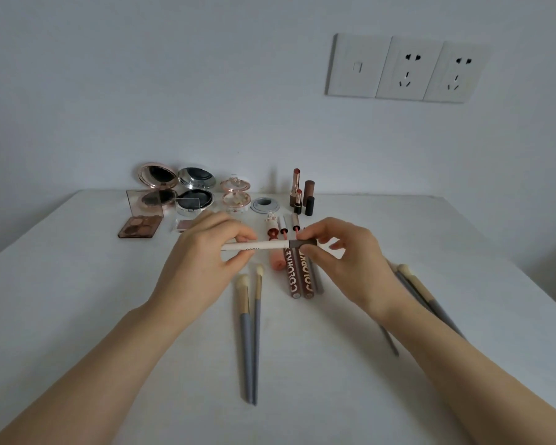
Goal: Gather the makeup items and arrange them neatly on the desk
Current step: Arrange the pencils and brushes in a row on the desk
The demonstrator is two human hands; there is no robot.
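A white makeup pencil [264,246] with a brown cap [302,243] is held level above the desk. My left hand [203,252] grips its white barrel. My right hand [344,255] pinches the brown cap end. Under the pencil lie two brown lip gloss tubes [300,277] and a pink puff [278,263]. Two grey-handled brushes [249,332] lie side by side in front. More brushes [424,297] lie under my right forearm, partly hidden.
Along the back of the white desk [77,300] stand open compacts [159,187], an eyeshadow palette [140,227], a small pink case [236,197], a grey cable grommet [264,205] and upright lipsticks [302,195]. Wall sockets [405,69] sit above right.
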